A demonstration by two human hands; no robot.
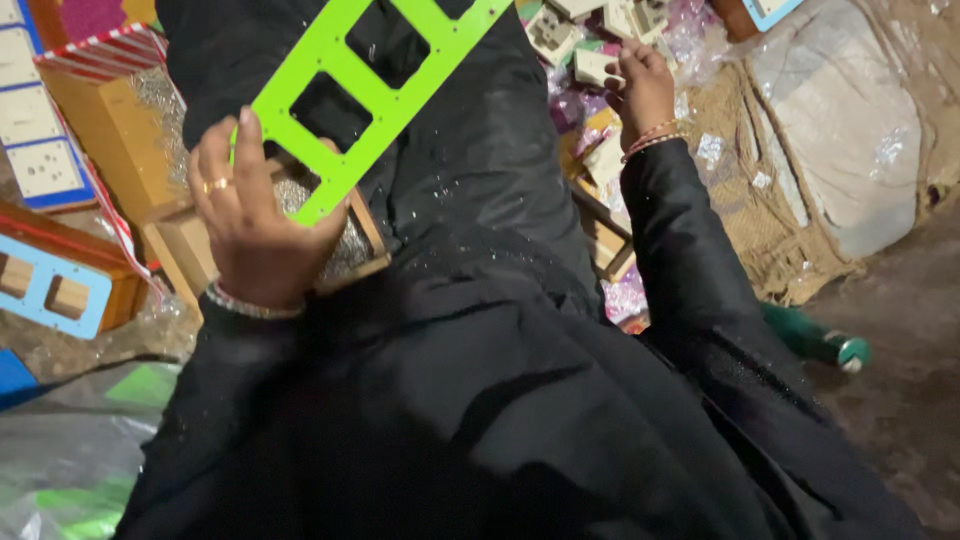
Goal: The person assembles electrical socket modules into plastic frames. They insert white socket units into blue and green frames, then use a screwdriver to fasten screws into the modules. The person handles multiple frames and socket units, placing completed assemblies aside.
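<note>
Green frame [370,100] in left hand [255,225]

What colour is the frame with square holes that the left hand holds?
Bright green frame, in the left hand; head view.

Left hand [252,222] clenched, right hand [643,88] outstretched

The bright green plastic plate with square cut-outs [375,95] runs off the top edge, its far end unseen. The left hand [255,225] covers its lower corner and part of the open wooden box [190,245] behind. At upper centre, the right hand's [642,92] fingertips [628,52] sink among small pale switch parts [600,40], too blurred to distinguish. The green bottle [815,340] at right is half hidden by the black sleeve [690,270].
</note>
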